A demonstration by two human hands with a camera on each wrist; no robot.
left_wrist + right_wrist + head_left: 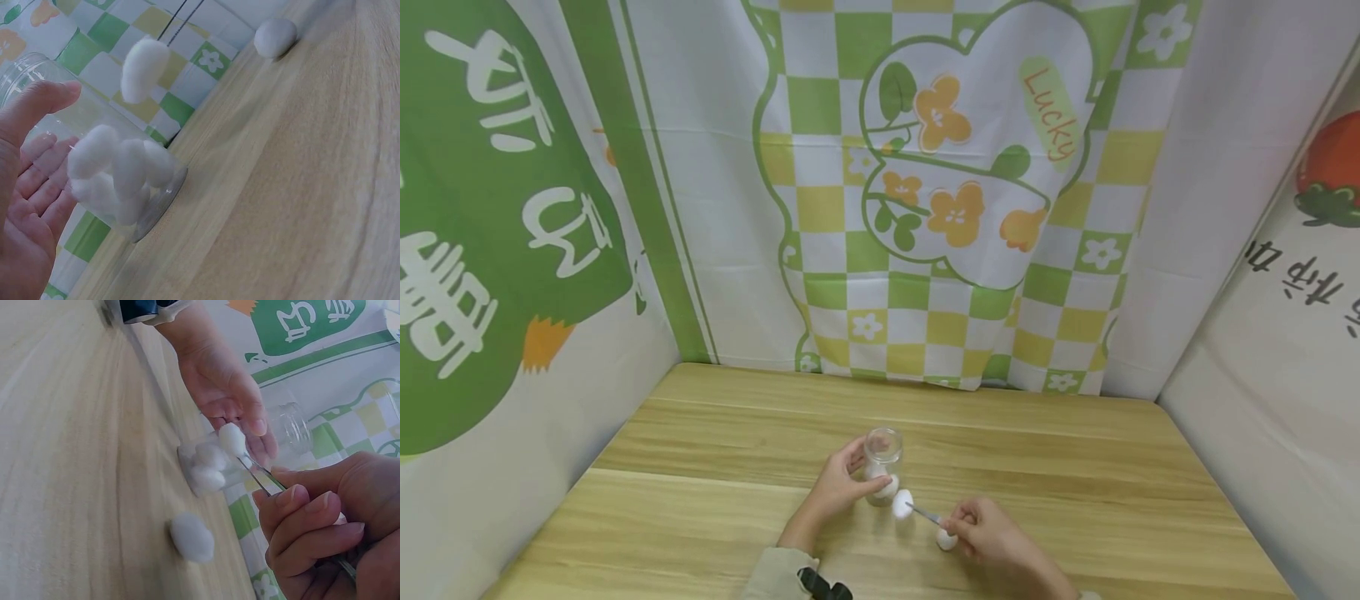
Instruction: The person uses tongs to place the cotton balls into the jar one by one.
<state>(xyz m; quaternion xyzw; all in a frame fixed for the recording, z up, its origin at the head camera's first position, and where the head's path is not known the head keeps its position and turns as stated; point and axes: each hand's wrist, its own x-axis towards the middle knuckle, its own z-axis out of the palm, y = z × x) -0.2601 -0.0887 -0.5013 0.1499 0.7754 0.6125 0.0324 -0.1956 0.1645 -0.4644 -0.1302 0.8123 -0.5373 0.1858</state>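
- One ball (902, 504) held off the bench (1075, 450) at the tips of the tweezers (927, 515), just beside the jar (883, 446), lower centre of the head view.
- Tweezers pinched in the right fingers (306, 528); jar clasped between the left thumb and fingers (47, 169).
- Squeeze just enough: looks soft, may slip if jolted.
- Steady the jar low; keep tips above the rim, not knocking the wall.
- Jar: clear, upright, lidless, with several piled balls (125, 165) at the base.
- Another, a loose ball (275, 37), resting on the bench, upper right of the left wrist view.

The left hand (841, 482) is cupped, thumb apart from its fingers. The right hand (988, 529) pinches, fingers curled toward the palm.
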